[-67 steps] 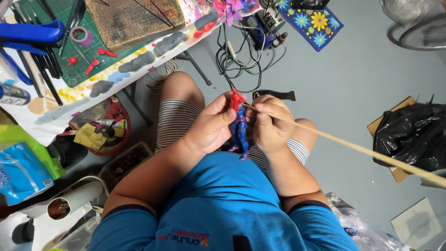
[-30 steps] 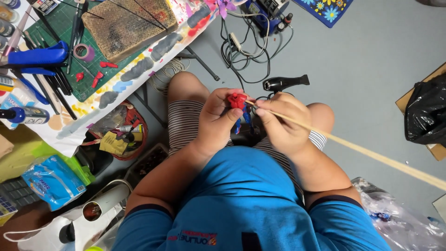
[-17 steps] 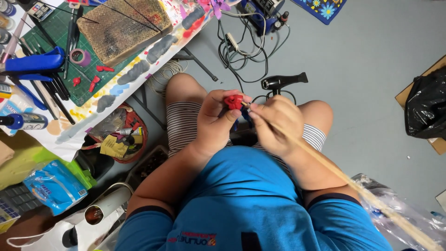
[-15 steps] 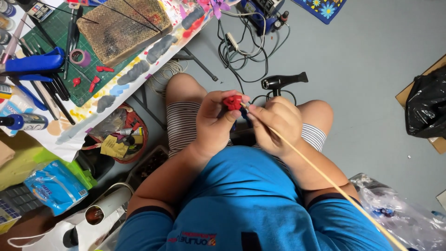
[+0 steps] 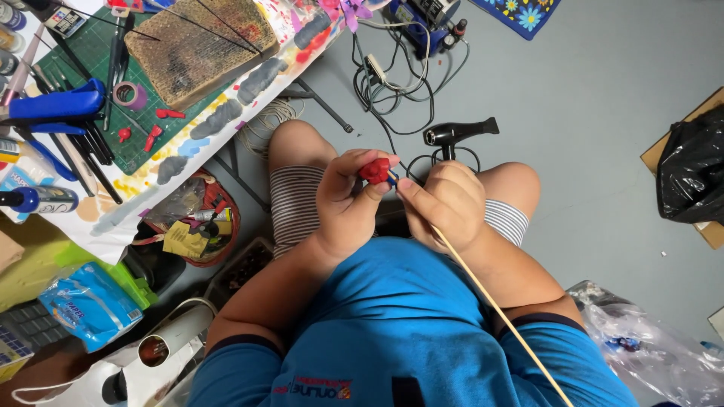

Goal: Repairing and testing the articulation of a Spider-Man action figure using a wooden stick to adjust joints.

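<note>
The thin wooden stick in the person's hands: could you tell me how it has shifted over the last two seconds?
The stick swung from pointing out to the right to running back down past the right arm. The right hand keeps its grip, and the left hand keeps pinching the red piece.

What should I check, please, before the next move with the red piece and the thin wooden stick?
1. Left hand grips the red piece: ok, fingers wrapped round it.
2. Right hand holds the thin wooden stick: ok, pinched near its upper end.
3. Stick tip meets the red piece: cannot tell, fingers hide the joint.
4. Stick's long end is free: ok, it runs back past the blue shirt, out of the picture.
5. Space beyond the knees: not ok, a black hair dryer and its cable lie on the floor there.
</note>
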